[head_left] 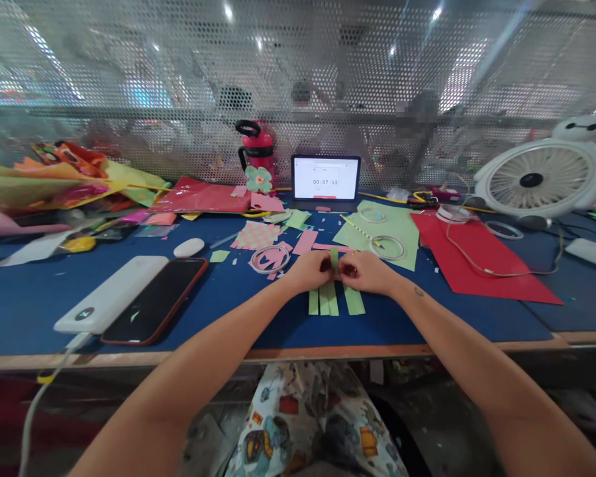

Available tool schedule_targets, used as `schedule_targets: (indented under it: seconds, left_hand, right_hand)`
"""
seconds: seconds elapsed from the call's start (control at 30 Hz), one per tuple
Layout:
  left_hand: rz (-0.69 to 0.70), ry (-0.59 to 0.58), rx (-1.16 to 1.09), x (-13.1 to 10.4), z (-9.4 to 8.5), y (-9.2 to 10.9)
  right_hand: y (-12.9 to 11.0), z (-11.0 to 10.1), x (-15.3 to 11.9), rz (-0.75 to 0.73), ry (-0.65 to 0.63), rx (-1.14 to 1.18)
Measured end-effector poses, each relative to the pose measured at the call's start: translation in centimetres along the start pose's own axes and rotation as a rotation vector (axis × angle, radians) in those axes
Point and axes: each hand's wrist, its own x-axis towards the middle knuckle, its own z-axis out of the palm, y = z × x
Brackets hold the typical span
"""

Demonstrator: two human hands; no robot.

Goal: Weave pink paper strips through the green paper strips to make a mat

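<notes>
Both hands meet over the middle of the blue table, pinching a light green paper strip (334, 255) that stands up between them. My left hand (310, 270) has its fingers closed on the strip's left side. On the other side, my right hand (365, 270) grips it with curled fingers; the fingertips are partly hidden. Several more green paper strips (328, 301) lie flat just below the hands, partly covered by them. Pink paper pieces (305, 242) and a roll of clear tape (269, 260) are left of the hands. Another tape roll (387, 247) rests on green paper (404, 232) to the right.
A phone (156, 301) and a white power bank (112, 295) lie at left. Behind stand a red bottle (259, 149) and a tablet (326, 177) showing a timer. Red paper (481, 258), a cable and a white fan (541, 179) occupy the right.
</notes>
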Motion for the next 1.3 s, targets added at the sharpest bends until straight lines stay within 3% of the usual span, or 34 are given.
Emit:
schedule_targets:
  seconds: [0.3,0.63,0.8,1.0,1.1,1.3]
  left_hand:
    - [-0.007,-0.021,0.040,-0.2,-0.5,0.3]
    - [0.115,-0.121,-0.081,-0.4,-1.1,-0.3]
    - [0.117,-0.123,-0.052,-0.3,-1.0,-0.4]
    - [0.070,-0.091,-0.021,-0.2,-0.9,0.1]
    - [0.058,-0.090,-0.026,-0.1,-0.7,0.1]
    - [0.048,-0.056,0.049,0.0,-0.6,-0.3]
  right_hand:
    - [0.7,-1.0,-0.3,0.059,-0.002,0.034]
    - [2.6,-1.4,-0.5,0.185,0.043,-0.165]
    - [3.2,-1.8,-0.7,0.309,0.058,-0.308]
    - [2.4,-2.0,-0.7,0.332,0.071,-0.422]
    - [1.6,-1.4,-0.4,0.284,0.116,-0.365]
    - [1.3,0.6,0.5,0.058,-0.006,-0.106]
